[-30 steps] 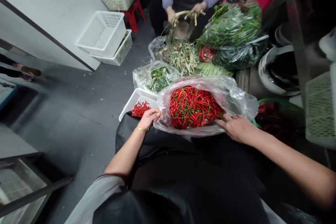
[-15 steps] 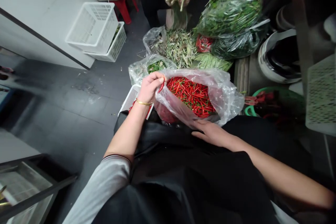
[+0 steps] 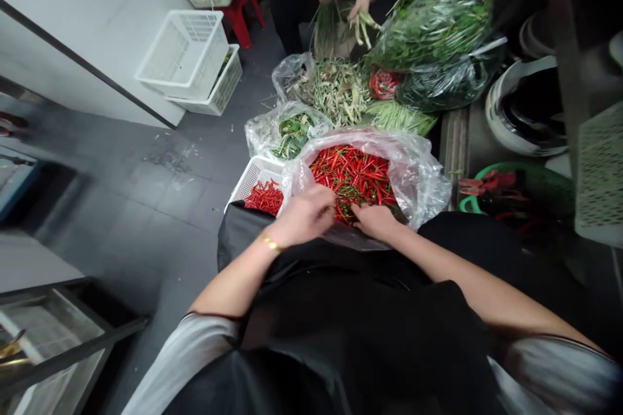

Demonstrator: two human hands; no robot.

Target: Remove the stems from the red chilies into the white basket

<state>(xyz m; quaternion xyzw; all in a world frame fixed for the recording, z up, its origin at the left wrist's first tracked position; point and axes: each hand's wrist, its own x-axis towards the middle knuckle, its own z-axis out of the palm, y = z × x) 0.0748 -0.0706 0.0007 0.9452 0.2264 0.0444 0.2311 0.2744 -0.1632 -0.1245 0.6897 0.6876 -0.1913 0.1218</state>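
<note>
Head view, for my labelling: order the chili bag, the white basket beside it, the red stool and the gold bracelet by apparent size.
1. Chili bag
2. White basket and red stool: visible parts too alike to rank
3. Gold bracelet

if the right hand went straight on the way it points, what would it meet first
Most likely the red chilies in the clear plastic bag, right by the right hand; the left hand lies close beyond. Depth is unclear, so touch is hard to confirm.

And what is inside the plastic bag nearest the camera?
Red, green-stemmed chilies show inside the plastic bag. The left hand and right hand cover some; anything beneath the top layer is hidden.
</note>
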